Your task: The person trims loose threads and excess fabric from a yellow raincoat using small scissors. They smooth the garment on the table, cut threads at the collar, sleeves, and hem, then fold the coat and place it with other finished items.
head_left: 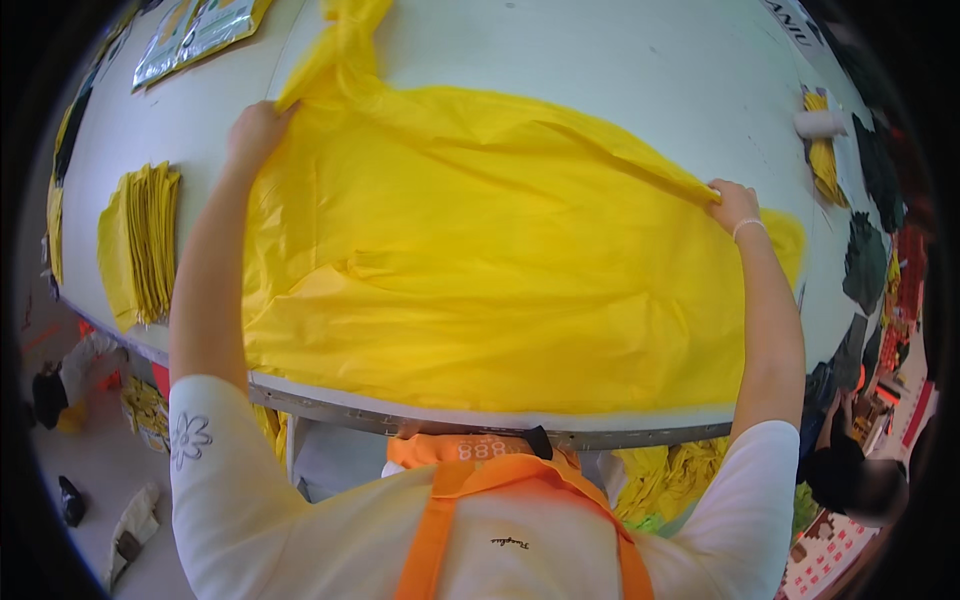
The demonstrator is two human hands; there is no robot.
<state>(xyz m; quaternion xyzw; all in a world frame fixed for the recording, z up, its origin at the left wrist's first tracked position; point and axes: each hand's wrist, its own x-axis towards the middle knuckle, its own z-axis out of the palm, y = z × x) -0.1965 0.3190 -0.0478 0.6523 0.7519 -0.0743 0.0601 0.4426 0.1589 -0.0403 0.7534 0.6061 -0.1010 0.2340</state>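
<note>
A large piece of thin, slightly shiny yellow cloth point(480, 250), perhaps a garment, lies spread before me over the pale table point(560, 50). My left hand point(262, 132) grips its far left edge, next to a bunched strip that runs away from me. At the far right edge my right hand point(736, 203) is closed on the same cloth, a thin white band around the wrist. Loose wrinkles cross the middle, and a small raised fold shows left of centre. The near side reaches the table's front edge.
Stacked folded yellow pieces point(142, 245) lie left of my left arm. Plastic-wrapped packages point(200, 35) rest at the far left. On the right are a white roll point(820, 124) and dark cloth pieces point(865, 262). Yellow cloth point(670, 480) is heaped below the table; another person point(850, 470) is at right.
</note>
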